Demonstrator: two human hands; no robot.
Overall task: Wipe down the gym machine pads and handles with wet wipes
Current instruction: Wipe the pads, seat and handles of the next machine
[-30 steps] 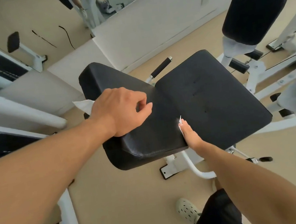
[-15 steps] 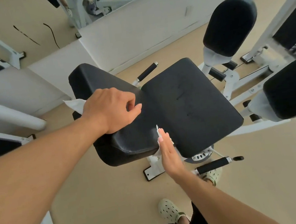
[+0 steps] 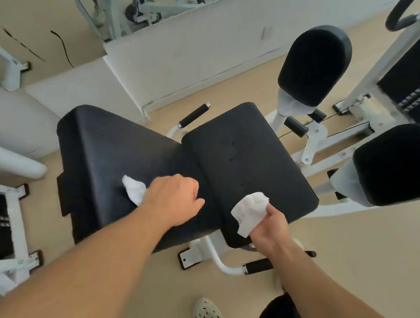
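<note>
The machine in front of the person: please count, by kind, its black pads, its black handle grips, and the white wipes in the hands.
Black pads: 4 (backrest, seat, two oval pads)
Black handle grips: 2 (far, near)
White wipes: 2 (left hand's, right hand's)
Total: 8

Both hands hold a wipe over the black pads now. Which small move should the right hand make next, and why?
Probably lower the right hand so its crumpled wipe presses flat on the seat pad, then sweep forward. The wipe sits at the pad's near edge, most of the pad lies ahead, and the left hand already covers the back pad.
</note>
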